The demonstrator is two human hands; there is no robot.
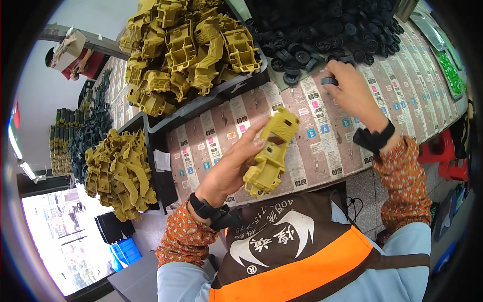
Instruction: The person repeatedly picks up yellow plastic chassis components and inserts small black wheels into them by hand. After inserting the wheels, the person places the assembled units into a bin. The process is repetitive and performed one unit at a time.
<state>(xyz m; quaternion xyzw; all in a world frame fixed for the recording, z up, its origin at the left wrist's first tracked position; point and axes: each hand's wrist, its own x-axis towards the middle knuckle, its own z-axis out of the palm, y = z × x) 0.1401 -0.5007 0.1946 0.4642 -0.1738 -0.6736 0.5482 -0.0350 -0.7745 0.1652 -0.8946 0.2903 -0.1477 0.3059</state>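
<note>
My left hand [232, 168] is closed around a mustard-yellow plastic toy vehicle body [274, 151], held tilted above the table's near side. Openings and a small dark hole show along the body's upturned face. Farther right, my right hand [352, 90] pinches a small black toy wheel [329, 80] between thumb and fingers. Just beyond that hand spreads a heap of loose black wheels [347, 30]. The palm side of my right hand is hidden.
A black crate [211, 98] heaped with yellow vehicle bodies [181, 45] stands at the back left. A second crate [162, 186] of yellow bodies [121, 171] sits nearer on the left. Patterned paper covers the table [322, 151]. Red stools [445, 153] are at the right; another person [83, 63] is far left.
</note>
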